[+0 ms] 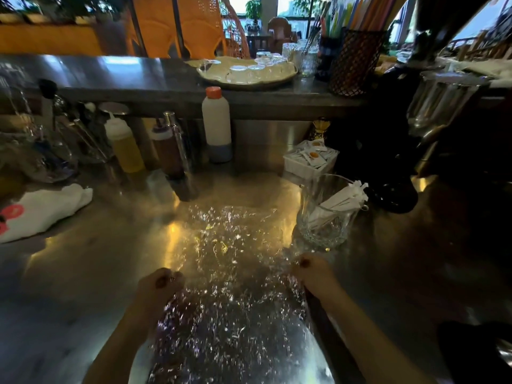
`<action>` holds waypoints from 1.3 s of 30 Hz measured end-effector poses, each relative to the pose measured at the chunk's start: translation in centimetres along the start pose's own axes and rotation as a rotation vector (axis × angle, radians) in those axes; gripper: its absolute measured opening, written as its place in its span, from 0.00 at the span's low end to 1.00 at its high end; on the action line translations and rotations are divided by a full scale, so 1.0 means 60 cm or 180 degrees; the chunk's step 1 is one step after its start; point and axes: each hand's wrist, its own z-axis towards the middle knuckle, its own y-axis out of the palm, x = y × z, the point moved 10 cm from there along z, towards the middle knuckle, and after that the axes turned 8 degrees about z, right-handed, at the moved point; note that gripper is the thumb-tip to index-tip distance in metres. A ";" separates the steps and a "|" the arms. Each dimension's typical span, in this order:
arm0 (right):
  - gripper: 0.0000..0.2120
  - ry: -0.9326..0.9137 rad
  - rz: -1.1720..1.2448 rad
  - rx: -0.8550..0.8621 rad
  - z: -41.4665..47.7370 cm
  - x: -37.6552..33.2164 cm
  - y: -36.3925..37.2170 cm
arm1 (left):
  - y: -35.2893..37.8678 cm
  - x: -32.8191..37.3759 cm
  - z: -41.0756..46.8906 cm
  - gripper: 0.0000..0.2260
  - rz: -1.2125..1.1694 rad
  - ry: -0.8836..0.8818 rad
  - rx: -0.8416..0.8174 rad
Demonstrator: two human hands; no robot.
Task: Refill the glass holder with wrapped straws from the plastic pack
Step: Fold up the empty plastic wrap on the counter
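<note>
A clear, crinkled plastic pack (232, 273) lies spread on the steel counter in front of me. My left hand (159, 286) pinches its left edge and my right hand (313, 273) pinches its right edge. No straws show inside the pack. The cut-glass holder (325, 214) stands upright just beyond my right hand. Several white paper-wrapped straws (342, 199) lean in it, tips pointing up to the right.
Behind the pack stand squeeze bottles (124, 145), a metal shaker (177, 151) and a white bottle (216, 124). A white box of sachets (310, 159) sits behind the glass. A white cloth (41, 209) lies at left. A dark machine (401, 139) rises at right.
</note>
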 end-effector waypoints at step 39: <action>0.06 0.0607 0.1236 -0.0535 0.008 0.021 -0.007 | 0.007 0.119 -0.063 0.05 -0.0826 -0.0186 0.0211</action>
